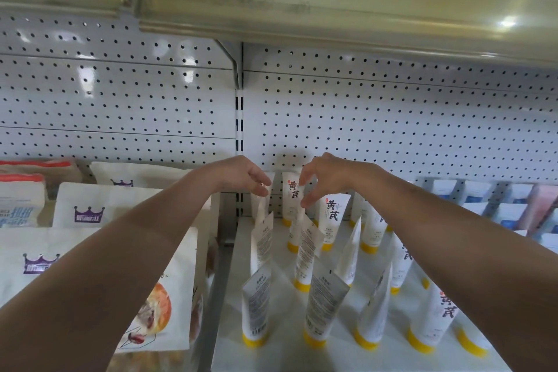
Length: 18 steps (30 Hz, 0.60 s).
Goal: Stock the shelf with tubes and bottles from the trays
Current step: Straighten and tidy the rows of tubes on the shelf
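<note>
I see a white shelf [392,353] under my view, backed by a pale pegboard wall [392,118] with rows of small holes; a worn, yellowed rail [302,3] of the shelf above runs across the top; a slotted upright [239,130] splits the bay in two. On the left bay stand white bread bags [90,208] with a purple crown mark; toward the right back corner sit blue and white boxes [495,202] in rows.

The white tubes [323,302] stand on their yellow caps across the shelf, long axis upright, flat crimped ends up; several near the front edge lean slightly and show their printed backs, while those toward the back edge show black characters to me.

My left hand [241,175] reaches to the back left corner of the shelf, thumb and forefinger pinching the crimped top of a back-corner tube [262,205], which stands upright against the pegboard; my right hand [323,175] hangs just beside it, fingers curled down with the tips at the top of a second-row tube [297,232]; I cannot tell whether that one is truly gripped or only touched.
</note>
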Each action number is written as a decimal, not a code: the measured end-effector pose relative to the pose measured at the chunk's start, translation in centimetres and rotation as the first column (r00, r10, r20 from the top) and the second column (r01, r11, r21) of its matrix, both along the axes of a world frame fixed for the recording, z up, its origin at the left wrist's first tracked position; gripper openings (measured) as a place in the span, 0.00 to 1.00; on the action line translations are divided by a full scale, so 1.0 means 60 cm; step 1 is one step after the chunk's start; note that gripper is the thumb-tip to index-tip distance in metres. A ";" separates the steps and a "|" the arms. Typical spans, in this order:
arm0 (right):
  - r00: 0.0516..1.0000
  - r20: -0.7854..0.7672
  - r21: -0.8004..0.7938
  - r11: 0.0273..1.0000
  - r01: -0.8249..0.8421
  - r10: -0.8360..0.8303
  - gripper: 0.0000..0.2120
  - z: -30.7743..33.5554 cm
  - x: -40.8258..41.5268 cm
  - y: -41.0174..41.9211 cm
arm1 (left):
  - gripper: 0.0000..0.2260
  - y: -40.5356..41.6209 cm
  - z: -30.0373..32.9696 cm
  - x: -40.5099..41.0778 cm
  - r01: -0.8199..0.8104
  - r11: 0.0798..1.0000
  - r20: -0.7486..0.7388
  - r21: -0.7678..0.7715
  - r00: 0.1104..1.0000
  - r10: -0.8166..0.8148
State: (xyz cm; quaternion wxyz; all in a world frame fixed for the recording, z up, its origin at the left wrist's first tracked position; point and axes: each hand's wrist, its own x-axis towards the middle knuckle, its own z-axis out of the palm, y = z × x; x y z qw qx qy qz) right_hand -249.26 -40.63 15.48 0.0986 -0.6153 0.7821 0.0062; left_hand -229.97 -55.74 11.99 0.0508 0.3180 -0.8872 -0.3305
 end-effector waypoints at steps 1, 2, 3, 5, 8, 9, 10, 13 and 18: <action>1.000 -0.026 -0.006 1.000 0.005 -0.005 0.32 0.001 0.003 0.001 | 0.18 0.000 0.000 -0.001 -0.002 1.000 0.003 -0.015 1.000 0.002; 0.998 -0.055 -0.007 1.000 0.007 -0.008 0.32 0.002 0.007 0.003 | 0.18 0.001 0.000 -0.002 -0.002 1.000 0.004 -0.027 1.000 0.002; 0.996 -0.088 -0.008 1.000 0.010 -0.010 0.32 0.001 0.010 0.004 | 0.18 0.002 -0.001 -0.004 -0.001 0.999 0.003 -0.035 1.000 0.001; 0.988 -0.156 -0.013 1.000 0.011 -0.013 0.34 -0.001 0.014 0.003 | 0.17 0.006 -0.002 -0.007 0.000 0.999 -0.005 -0.044 1.000 0.000; 0.979 -0.205 -0.021 1.000 0.006 -0.010 0.39 -0.013 0.011 -0.006 | 0.15 0.014 -0.004 -0.014 -0.019 0.999 -0.031 -0.049 0.999 0.017; 0.977 -0.213 -0.027 1.000 0.007 -0.013 0.39 -0.016 0.008 -0.009 | 0.15 0.016 -0.005 -0.017 -0.032 0.998 -0.036 -0.059 0.999 0.030; 0.976 -0.215 -0.040 0.999 0.005 -0.013 0.38 -0.017 0.007 -0.010 | 0.15 0.017 -0.008 -0.020 -0.050 0.996 -0.036 -0.077 0.998 0.048; 0.985 -0.173 -0.129 0.992 -0.013 -0.009 0.29 -0.023 0.008 -0.007 | 0.19 0.021 -0.016 -0.025 -0.110 0.982 -0.050 -0.152 0.993 0.104; 0.993 -0.111 -0.178 0.983 -0.048 0.028 0.17 -0.038 0.007 -0.003 | 0.23 0.032 -0.033 -0.031 -0.175 0.942 -0.150 -0.287 0.979 0.136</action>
